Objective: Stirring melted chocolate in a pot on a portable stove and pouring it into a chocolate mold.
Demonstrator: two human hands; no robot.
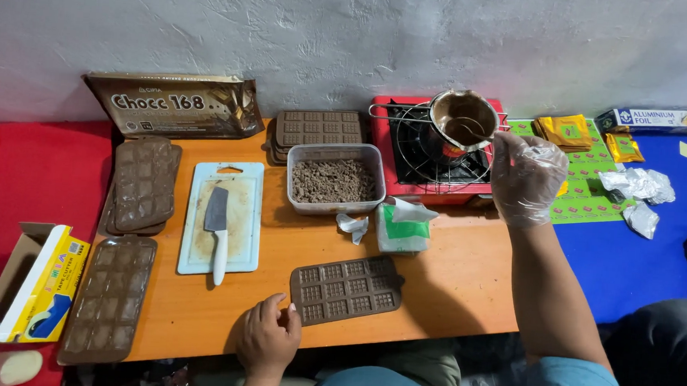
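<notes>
A: Hands first. Left hand [268, 339] is bare, at the near edge of the orange desk [448, 288], fingers curled loosely, fingertips touching the near left corner of a brown chocolate mould [346, 290] that lies flat on the desk. It pins the mould, it does not lift it.

B: Right hand?

A: Right hand [526, 179] wears a clear plastic glove and is raised over the far right of the desk. Fingers are closed at the rim or handle of a small metal pot [462, 121]. The exact grip is hidden by the glove, so I cannot tell how the fingers lie.

B: Pot position?

A: Tilted, above the grate of a red portable gas stove [439, 155]. Brown melted chocolate coats its inside.

B: Surroundings on the desk?

A: Clear plastic tub of chopped chocolate [334, 179] is just left of the stove. Behind it sits a stack of brown moulds [319, 127]. White cutting board [222, 218] carries a cleaver with a white handle [217, 233]. More moulds [142, 184] lie left of the board, one [111, 298] at the near left corner. Brown chocolate bag [177, 104] leans on the wall. Small green-and-white pack [401, 227] is just beyond the mould under the left hand.

B: Off the desk?

A: Foil box [658, 119] and gold wrappers [566, 131] lie on the blue and green mats to the right.
</notes>
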